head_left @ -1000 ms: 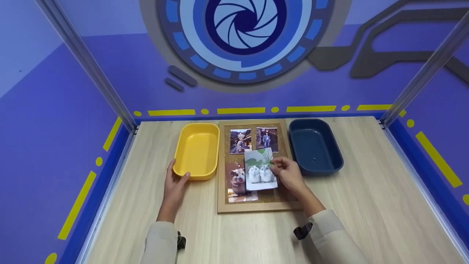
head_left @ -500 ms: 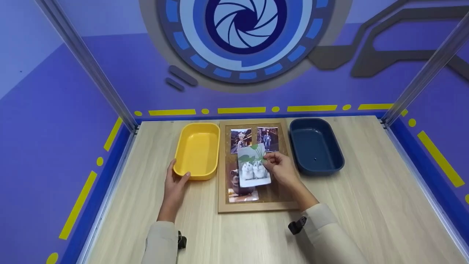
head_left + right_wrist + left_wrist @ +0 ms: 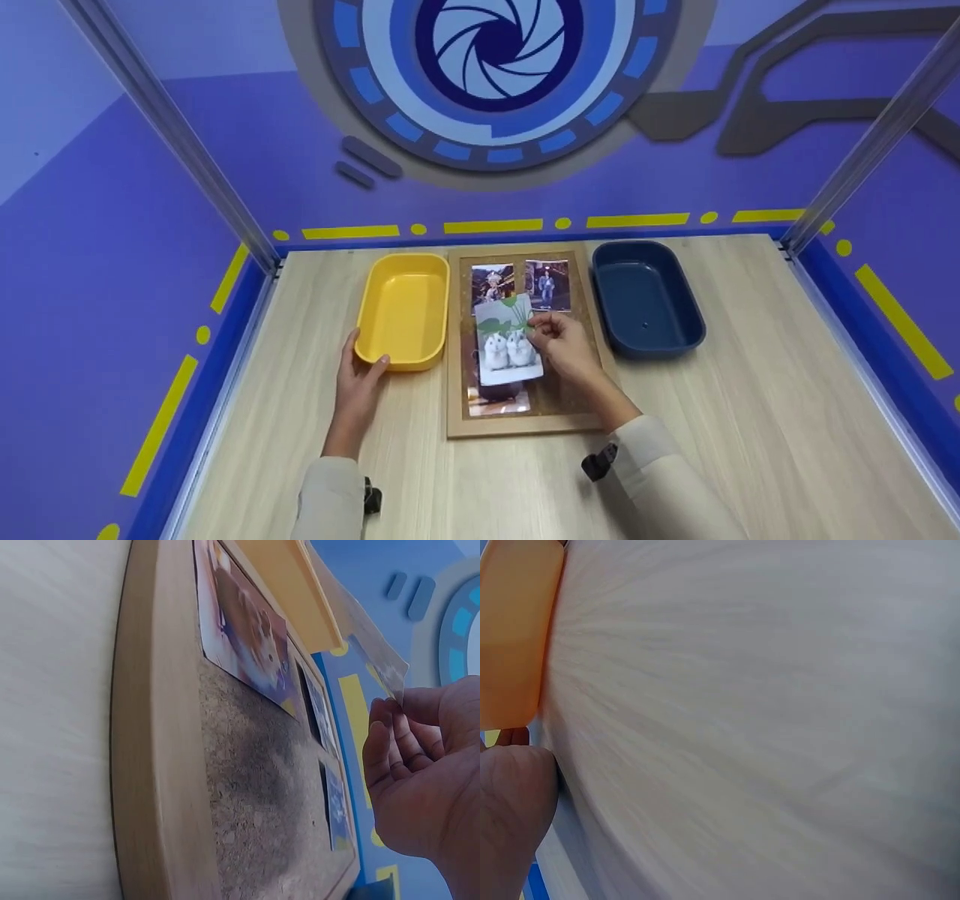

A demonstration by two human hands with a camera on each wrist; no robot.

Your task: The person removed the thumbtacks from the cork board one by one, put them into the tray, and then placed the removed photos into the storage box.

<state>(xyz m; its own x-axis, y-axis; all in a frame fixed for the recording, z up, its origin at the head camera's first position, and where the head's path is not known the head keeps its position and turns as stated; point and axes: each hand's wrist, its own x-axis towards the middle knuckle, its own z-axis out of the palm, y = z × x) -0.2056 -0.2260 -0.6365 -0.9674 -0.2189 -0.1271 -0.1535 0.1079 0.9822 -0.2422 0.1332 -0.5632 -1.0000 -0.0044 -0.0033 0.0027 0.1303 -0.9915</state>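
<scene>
Between thumb and fingers, my right hand [image 3: 568, 351] pinches the right edge of a photo [image 3: 509, 358] of two white hamsters under green leaves. In the right wrist view this photo [image 3: 375, 641] is raised above the corkboard [image 3: 259, 787]. Below it in the head view lies another photo [image 3: 498, 403], mostly covered; the right wrist view shows the animal photo [image 3: 244, 622] flat on the cork. My left hand [image 3: 358, 397] holds the near left corner of a yellow tray [image 3: 405, 300], thumb at the front rim and fingers along the left side.
Two photos of people, one at upper left [image 3: 491, 281] and one at upper right [image 3: 548, 285], lie on the wood-framed corkboard. A dark blue tray [image 3: 649, 300] stands right of it. Walls enclose the wooden table [image 3: 780, 420] at the back and sides.
My right hand has carried the hamster photo leftward, over the lower left photo, covering more of it. The left hand stays at the yellow tray's corner.
</scene>
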